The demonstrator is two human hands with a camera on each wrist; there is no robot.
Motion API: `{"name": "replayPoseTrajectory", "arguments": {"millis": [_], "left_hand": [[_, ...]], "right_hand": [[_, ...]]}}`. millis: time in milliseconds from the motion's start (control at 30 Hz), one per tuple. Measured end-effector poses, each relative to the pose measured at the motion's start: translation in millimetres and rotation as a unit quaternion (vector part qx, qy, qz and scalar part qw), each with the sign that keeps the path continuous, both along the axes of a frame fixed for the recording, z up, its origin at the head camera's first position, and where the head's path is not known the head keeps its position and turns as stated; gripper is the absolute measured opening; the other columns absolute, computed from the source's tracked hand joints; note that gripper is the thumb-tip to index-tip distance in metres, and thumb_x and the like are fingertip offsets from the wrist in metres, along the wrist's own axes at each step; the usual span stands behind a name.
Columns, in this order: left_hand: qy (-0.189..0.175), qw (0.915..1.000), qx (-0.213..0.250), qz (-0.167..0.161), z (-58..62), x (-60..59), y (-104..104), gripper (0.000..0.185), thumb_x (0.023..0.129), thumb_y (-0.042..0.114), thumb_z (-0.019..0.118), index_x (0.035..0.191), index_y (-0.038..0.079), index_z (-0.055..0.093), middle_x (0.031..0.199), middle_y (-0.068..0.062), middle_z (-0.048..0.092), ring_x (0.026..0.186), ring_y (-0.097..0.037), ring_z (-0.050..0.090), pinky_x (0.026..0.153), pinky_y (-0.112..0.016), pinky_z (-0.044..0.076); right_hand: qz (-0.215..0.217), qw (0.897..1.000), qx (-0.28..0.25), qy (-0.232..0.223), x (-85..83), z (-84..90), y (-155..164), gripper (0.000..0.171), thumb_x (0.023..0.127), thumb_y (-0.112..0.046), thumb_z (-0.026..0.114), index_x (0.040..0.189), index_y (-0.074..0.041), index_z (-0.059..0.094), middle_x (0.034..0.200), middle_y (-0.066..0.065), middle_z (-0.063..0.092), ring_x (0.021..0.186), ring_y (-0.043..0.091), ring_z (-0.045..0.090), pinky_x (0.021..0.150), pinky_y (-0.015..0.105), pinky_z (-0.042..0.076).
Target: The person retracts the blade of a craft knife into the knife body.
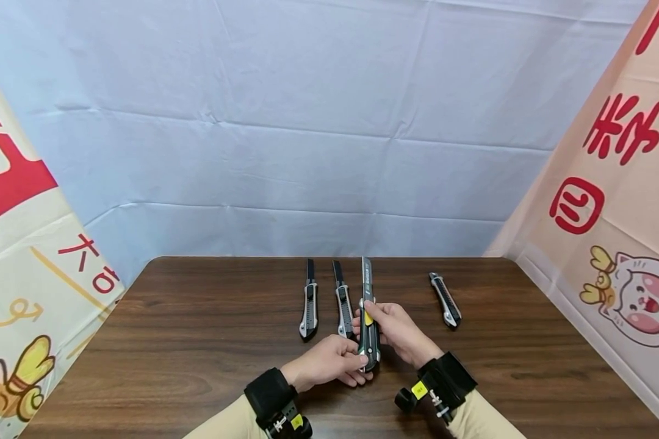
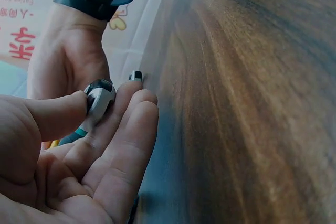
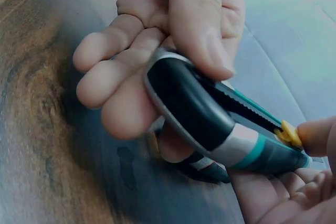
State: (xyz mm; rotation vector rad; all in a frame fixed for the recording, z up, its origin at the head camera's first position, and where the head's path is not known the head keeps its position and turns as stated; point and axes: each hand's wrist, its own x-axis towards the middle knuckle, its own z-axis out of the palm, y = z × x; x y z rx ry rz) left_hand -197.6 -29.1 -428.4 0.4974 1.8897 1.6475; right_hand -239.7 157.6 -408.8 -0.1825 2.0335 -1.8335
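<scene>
1. Both wrists, in black straps with tan sleeves behind them, sit closest to the head camera, over the near edge of the dark wooden table [image 1: 198, 341].
2. Just beyond them the left hand [image 1: 329, 363] pinches the near, rounded butt of a green-and-black utility knife [image 1: 368, 329] between thumb and curled fingers.
3. Further up the handle the right hand [image 1: 398, 329] grips the same knife, fingers wrapped under its body and thumb tip pressed against the yellow slider [image 3: 286, 132].
4. Its long axis runs almost straight away from the person, butt toward the body, blade end pointing at the table's far edge and the pale blue backdrop [image 1: 329, 122]. Whether the knife rests on the wood or is raised slightly I cannot tell.
5. Two black-and-silver knives lie parallel just to its left: the nearer one [image 1: 343, 300] close beside the held knife, the other [image 1: 309, 300] a little further left.
6. A fourth knife [image 1: 445, 300] lies well apart to the right, angled slightly.
7. Open tabletop spreads wide to the left and right of the hands; printed banners [image 1: 609, 231] close off both sides.
</scene>
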Motion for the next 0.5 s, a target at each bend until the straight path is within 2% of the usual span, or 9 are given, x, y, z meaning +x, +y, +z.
{"name": "replayPoseTrajectory", "arguments": {"millis": [200, 500], "left_hand": [[-0.002, 0.9999, -0.009, 0.010, 0.6, 1.3, 0.3, 0.021, 0.099, 0.011, 0.056, 0.105, -0.004, 0.068, 0.097, -0.025, 0.073, 0.080, -0.024, 0.073, 0.072, -0.034, 0.062], [0.007, 0.9999, -0.007, -0.008, 2.2, 2.5, -2.9, 0.019, 0.098, 0.010, 0.057, 0.101, -0.003, 0.069, 0.095, -0.024, 0.073, 0.077, -0.019, 0.072, 0.072, -0.032, 0.062]], "right_hand": [[0.003, 1.000, 0.026, 0.016, 0.3, 2.0, -2.4, 0.053, 0.106, -0.035, 0.041, 0.127, 0.013, 0.050, 0.102, 0.008, 0.070, 0.088, 0.011, 0.069, 0.080, 0.029, 0.060], [0.029, 0.999, 0.023, 0.025, 1.3, 4.8, -0.9, 0.052, 0.106, -0.033, 0.041, 0.127, 0.015, 0.048, 0.104, 0.011, 0.071, 0.088, 0.010, 0.069, 0.079, 0.027, 0.060]]}}
